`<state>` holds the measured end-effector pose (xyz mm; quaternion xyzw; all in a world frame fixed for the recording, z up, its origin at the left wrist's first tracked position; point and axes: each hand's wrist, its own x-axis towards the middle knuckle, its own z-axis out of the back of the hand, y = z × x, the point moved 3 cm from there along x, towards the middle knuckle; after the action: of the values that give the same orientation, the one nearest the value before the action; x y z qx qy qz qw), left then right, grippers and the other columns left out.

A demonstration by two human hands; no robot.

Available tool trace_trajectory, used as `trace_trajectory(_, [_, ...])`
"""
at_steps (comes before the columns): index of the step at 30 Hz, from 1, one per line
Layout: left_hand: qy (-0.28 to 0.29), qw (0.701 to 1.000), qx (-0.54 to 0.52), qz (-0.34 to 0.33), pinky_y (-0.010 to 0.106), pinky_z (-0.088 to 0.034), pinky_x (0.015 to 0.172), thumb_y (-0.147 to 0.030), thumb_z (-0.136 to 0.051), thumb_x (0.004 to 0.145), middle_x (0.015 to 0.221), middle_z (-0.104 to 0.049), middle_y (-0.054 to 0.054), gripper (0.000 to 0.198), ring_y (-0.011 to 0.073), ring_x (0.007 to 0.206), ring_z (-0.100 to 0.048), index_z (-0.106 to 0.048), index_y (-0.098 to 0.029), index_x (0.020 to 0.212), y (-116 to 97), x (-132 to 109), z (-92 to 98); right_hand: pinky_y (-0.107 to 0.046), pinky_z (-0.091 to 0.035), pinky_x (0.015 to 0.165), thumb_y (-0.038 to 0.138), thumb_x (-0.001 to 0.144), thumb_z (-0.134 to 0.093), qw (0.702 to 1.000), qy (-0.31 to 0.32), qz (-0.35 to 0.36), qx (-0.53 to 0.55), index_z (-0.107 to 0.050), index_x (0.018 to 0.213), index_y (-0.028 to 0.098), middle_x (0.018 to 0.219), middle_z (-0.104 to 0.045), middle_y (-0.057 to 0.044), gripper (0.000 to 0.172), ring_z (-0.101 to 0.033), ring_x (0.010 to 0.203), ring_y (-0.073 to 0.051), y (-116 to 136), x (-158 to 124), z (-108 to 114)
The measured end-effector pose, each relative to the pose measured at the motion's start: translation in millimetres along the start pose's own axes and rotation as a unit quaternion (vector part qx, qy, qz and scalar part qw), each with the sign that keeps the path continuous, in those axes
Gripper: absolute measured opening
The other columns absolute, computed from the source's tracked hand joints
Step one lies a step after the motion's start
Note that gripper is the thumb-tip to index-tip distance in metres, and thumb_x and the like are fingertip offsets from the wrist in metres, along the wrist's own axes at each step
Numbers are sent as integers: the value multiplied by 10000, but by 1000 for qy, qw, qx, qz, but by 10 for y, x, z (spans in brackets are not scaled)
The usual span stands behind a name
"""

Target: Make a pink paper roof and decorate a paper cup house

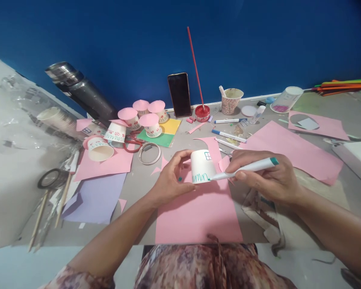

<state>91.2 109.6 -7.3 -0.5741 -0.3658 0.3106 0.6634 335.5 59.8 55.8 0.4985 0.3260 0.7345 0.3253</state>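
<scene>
My left hand [173, 176] is closed around a small white paper cup [201, 164], which is upside down above a pink paper sheet [198, 216]. A small window is drawn near the top of the cup, and a green wavy grass line runs along its lower rim. Pinched in my right hand [264, 176] is a white marker [249, 166] with a green end. Its tip meets the cup at the right end of the green line. Part of the cup's left side is hidden by my left fingers.
Several decorated cups with pink paper roofs [149, 120] stand at the back left, near red scissors [133, 144] and a tape roll [149, 153]. A phone [179, 95] leans on the blue wall. Blue markers [228, 135] lie behind my right hand; a dark flask [81, 92] stands left.
</scene>
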Motion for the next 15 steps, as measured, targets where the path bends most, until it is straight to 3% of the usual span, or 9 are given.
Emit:
trace_trajectory(4, [-12, 1000, -11, 9, 495, -425, 1156, -209, -947, 664, 1499, -541, 109, 803, 364, 1425, -502, -585, -297, 1376, -11, 9, -1, -296, -517, 589, 188, 967, -688, 999, -31, -23, -16, -785, 1004, 229, 770, -753, -30, 112, -682, 655, -172, -9, -9, 30])
trace_trajectory(8, [-12, 1000, -21, 6, 506, -399, 1186, -209, -947, 668, 1479, -559, 101, 796, 357, 1419, -516, -585, -295, 1371, -21, 18, -7, -295, -522, 579, 235, 992, -669, 1000, -2, -22, 11, -785, 1008, 227, 738, -746, -20, 118, -672, 626, -165, 10, 4, 18])
trace_trajectory(12, [-14, 999, -38, 5, 500, -404, 1186, -197, -944, 668, 1467, -575, 96, 789, 352, 1412, -529, -590, -293, 1368, -14, 25, -9, -310, -525, 554, 290, 997, -677, 998, -42, -42, -30, -790, 963, 236, 748, -763, -39, 129, -688, 630, -185, 12, 11, 50])
trace_trajectory(15, [-15, 999, -50, 2, 496, -398, 1199, -189, -955, 647, 1459, -588, 91, 804, 346, 1422, -524, -598, -298, 1358, -4, 29, -10, -311, -515, 543, 303, 1004, -664, 999, -22, -45, -18, -788, 962, 240, 734, -759, -34, 145, -677, 613, -181, 10, 8, 47])
